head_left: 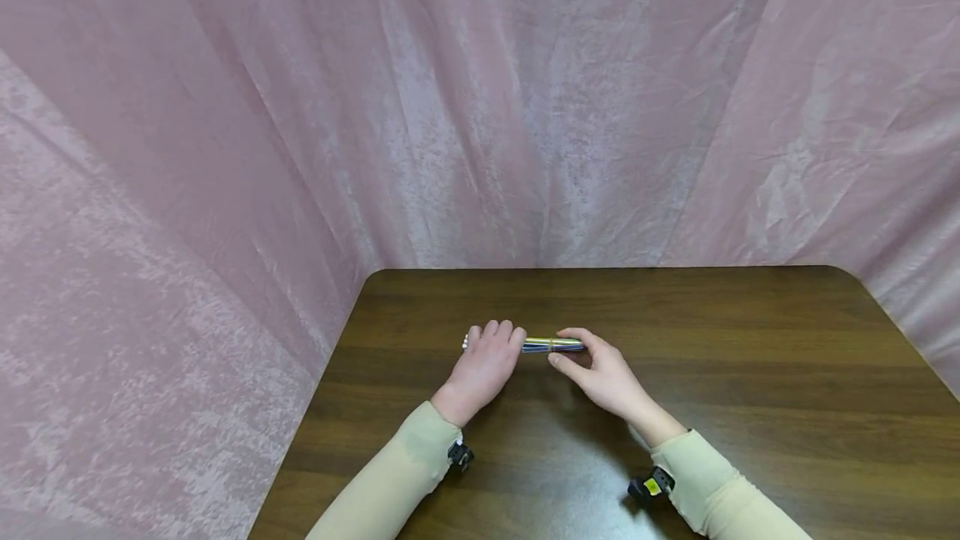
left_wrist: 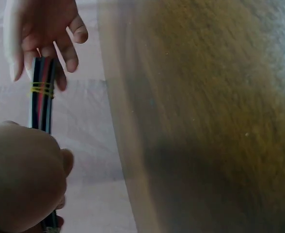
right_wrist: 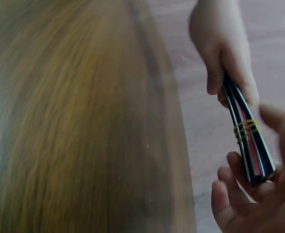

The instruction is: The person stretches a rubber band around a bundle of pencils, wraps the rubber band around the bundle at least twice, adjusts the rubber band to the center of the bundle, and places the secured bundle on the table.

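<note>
A bundle of slender, pencil-like sticks (head_left: 536,346) in several colours is held level above the wooden table. My left hand (head_left: 486,367) grips it from above, fingers curled round its left part; white ends (head_left: 465,342) poke out past the fingers. A yellow rubber band (right_wrist: 247,128) is wound round the right part. My right hand (head_left: 609,377) is spread about the bundle's right end, thumb on the near side and fingers on the far side, without gripping it. In the left wrist view, the left hand (left_wrist: 26,174) hides the middle of the bundle.
The brown wooden table (head_left: 750,373) reaches out to both sides of the hands. Pink curtains (head_left: 570,107) hang behind its far edge and along the left side. Each sleeve cuff carries a small black camera (head_left: 461,455).
</note>
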Action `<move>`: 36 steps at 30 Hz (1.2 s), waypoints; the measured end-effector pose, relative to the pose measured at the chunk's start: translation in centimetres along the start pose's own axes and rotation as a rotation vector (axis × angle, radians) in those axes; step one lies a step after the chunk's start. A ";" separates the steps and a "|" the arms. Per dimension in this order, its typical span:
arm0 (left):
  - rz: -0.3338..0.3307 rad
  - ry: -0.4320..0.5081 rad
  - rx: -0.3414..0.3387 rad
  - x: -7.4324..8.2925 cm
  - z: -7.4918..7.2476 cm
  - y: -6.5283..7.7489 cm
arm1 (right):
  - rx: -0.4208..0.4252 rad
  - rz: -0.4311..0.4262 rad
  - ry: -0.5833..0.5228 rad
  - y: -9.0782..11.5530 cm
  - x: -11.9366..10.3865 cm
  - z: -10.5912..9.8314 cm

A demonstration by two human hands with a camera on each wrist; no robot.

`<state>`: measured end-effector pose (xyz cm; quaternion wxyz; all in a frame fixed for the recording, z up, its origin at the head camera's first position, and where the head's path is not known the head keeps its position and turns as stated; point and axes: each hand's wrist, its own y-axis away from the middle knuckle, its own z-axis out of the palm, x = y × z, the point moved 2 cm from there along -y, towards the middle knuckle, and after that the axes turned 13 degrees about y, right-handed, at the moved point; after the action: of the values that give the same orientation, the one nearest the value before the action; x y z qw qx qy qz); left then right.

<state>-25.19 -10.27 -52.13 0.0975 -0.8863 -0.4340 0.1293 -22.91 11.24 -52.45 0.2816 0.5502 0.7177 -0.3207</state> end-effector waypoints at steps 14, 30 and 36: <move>0.083 0.042 0.025 0.4 -0.9 0.1 | 0.121 -0.428 0.749 0.2 0.0 -1.2; 0.097 0.217 -0.070 -0.3 -1.8 0.0 | 0.123 -0.489 0.782 -0.1 1.0 -3.7; 0.102 0.162 -0.087 -0.3 -2.0 0.0 | 0.061 -0.471 0.746 0.0 1.3 -4.2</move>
<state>-24.74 -10.57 -50.17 0.0870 -0.9182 -0.3840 0.0429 -23.44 15.23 -50.74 -0.0936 0.4579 0.8663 -0.1764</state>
